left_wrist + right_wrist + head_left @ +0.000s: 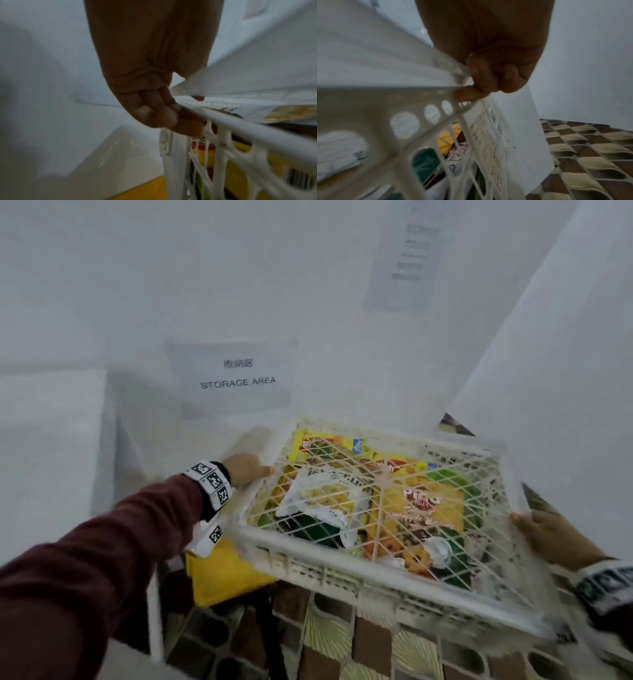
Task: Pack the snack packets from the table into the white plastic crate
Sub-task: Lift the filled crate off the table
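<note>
I hold the white plastic crate (pixel 342 556) off the ground between both hands, tilted and blurred by motion. My left hand (pixel 250 470) grips its left end, the fingers (pixel 159 117) curled under the rim (pixel 257 132). My right hand (pixel 544 535) grips the right end, its fingers (pixel 488 81) hooked on the rim (pixel 385 97). Several snack packets lie inside, showing through the lattice: an orange packet (pixel 421 508), a white packet (pixel 322 498) and a yellow packet (pixel 329 445).
A "STORAGE AREA" sign (pixel 238 374) hangs on the white wall ahead. A white box (pixel 51 440) stands at the left, and a white panel (pixel 548 371) rises at the right. Below the crate are a yellow object (pixel 222 573) and a brown-and-cream tiled floor (pixel 342 645).
</note>
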Tool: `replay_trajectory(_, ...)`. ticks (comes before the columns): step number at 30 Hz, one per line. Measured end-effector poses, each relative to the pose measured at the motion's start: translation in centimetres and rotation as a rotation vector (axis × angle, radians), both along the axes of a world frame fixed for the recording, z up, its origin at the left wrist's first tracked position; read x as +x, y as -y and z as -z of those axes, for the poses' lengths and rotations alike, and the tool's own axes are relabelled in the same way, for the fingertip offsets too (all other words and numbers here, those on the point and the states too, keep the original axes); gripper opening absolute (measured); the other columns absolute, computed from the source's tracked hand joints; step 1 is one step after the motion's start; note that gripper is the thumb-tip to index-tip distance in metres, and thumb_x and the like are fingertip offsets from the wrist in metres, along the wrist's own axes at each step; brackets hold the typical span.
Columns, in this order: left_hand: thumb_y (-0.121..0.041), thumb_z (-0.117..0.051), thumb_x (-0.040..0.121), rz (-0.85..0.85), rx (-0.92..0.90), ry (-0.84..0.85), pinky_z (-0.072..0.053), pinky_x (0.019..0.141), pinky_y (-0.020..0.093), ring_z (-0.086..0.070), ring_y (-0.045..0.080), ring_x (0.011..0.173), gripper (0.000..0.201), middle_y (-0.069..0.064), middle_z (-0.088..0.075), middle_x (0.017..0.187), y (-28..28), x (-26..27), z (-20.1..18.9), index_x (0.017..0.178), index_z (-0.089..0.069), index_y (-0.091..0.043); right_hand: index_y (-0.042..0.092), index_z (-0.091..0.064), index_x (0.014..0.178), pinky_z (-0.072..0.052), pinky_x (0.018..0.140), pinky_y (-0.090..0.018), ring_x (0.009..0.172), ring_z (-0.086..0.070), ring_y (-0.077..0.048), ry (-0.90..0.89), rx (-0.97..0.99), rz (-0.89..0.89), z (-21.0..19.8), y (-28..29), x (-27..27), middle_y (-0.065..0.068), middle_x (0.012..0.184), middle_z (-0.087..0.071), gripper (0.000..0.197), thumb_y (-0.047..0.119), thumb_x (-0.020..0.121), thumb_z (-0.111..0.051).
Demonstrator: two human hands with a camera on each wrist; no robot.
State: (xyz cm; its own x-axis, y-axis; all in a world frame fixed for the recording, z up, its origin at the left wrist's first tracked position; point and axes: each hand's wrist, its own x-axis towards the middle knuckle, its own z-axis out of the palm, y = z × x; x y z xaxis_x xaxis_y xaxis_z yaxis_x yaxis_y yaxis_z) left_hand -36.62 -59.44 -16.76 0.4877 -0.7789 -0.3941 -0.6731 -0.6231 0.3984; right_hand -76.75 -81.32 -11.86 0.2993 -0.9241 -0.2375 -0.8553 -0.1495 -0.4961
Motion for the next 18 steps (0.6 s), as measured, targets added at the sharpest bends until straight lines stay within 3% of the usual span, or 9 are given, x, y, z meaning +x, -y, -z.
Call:
replay_trajectory(2,-0.037,-0.037,0.098,-0.095,0.080,-0.015,-0.029,0.057,0.028,-0.034,0.017,0.049,0.053,0.004,-0.034,0.055,-0.5,1.6,2.1,0.053,-0.035,-0.009,0.002,-0.054,0.072,-0.036,0.053,-0.028,0.052,-0.045,-0.021,-0.043,0.064,-0.096,2.2,3.0,4.2,-0.010,0.059,-0.050,0.036,0.027,0.095,-0.045)
replay_trajectory(4,-0.040,-0.038,0.097,-0.195,0.172,-0.041,-0.028,0.053,0.026,-0.038,0.018,0.055,0.050,0.003,-0.036,0.059,-1.2,3.2,4.6,0.063,-0.043,-0.004,0.004,-0.051,0.065,-0.033,0.049,-0.026,0.051,-0.043,-0.019,-0.060,0.132,-0.169,5.2,5.6,8.3,-0.008,0.055,-0.046,0.038,0.026,0.096,-0.044)
replay_trajectory(6,-0.043,-0.038,0.096,-0.294,0.259,-0.075,-0.035,0.059,0.028,-0.048,0.021,0.063,0.053,0.010,-0.050,0.070,-2.0,4.8,7.4,0.082,-0.057,0.004,0.008,-0.045,0.058,-0.032,0.048,-0.027,0.049,-0.041,-0.017,-0.069,0.154,-0.236,8.4,7.7,12.5,-0.007,0.053,-0.044,0.041,0.023,0.095,-0.045)
replay_trajectory(8,-0.042,-0.041,0.096,-0.384,0.299,-0.087,-0.041,0.086,0.031,-0.056,0.030,0.103,0.055,0.021,-0.057,0.114,-2.6,6.5,10.4,0.123,-0.051,0.005,0.008,-0.047,0.058,-0.035,0.051,-0.028,0.051,-0.044,-0.019,-0.111,0.171,-0.296,12.0,9.4,16.5,-0.008,0.055,-0.047,0.040,0.024,0.095,-0.047)
replay_trajectory(9,-0.041,-0.044,0.095,-0.437,0.303,-0.097,-0.037,0.097,0.031,-0.049,0.032,0.120,0.059,0.021,-0.048,0.133,-2.9,7.1,11.6,0.134,-0.041,0.003,0.007,-0.049,0.060,-0.036,0.052,-0.027,0.051,-0.045,-0.020,-0.123,0.192,-0.323,13.8,10.1,18.3,-0.009,0.056,-0.048,0.039,0.024,0.095,-0.047)
replay_trajectory(10,-0.039,-0.046,0.094,-0.479,0.318,-0.117,-0.035,0.101,0.032,-0.043,0.034,0.127,0.061,0.022,-0.042,0.140,-3.2,7.7,12.9,0.137,-0.036,0.003,0.006,-0.051,0.063,-0.035,0.051,-0.026,0.051,-0.045,-0.020,-0.151,0.213,-0.351,15.2,10.4,20.0,-0.008,0.057,-0.049,0.037,0.024,0.095,-0.047)
replay_trajectory(14,-0.039,-0.044,0.095,-0.556,0.385,-0.195,-0.042,0.087,0.032,-0.056,0.034,0.110,0.053,0.025,-0.057,0.121,-4.2,10.5,18.3,0.120,-0.052,0.007,-0.002,-0.055,0.079,-0.034,0.051,-0.026,0.054,-0.046,-0.021,-0.236,0.319,-0.414,21.8,12.3,26.3,-0.011,0.064,-0.051,0.029,0.023,0.094,-0.048)
replay_trajectory(17,-0.035,-0.041,0.097,-0.596,0.413,-0.272,-0.038,0.068,0.033,-0.056,0.026,0.082,0.044,0.016,-0.056,0.078,-4.5,11.5,21.8,0.078,-0.055,0.002,-0.001,-0.054,0.079,-0.036,0.060,-0.028,0.063,-0.048,-0.024,-0.262,0.367,-0.439,26.7,13.8,30.3,-0.014,0.069,-0.051,0.026,0.021,0.093,-0.051)
replay_trajectory(18,-0.035,-0.042,0.096,-0.638,0.408,-0.289,-0.036,0.068,0.032,-0.053,0.022,0.079,0.041,0.011,-0.052,0.076,-4.7,11.8,22.9,0.078,-0.053,-0.001,0.002,-0.052,0.076,-0.034,0.057,-0.026,0.062,-0.047,-0.023,-0.282,0.386,-0.443,28.2,14.0,31.5,-0.012,0.067,-0.050,0.025,0.021,0.093,-0.051)
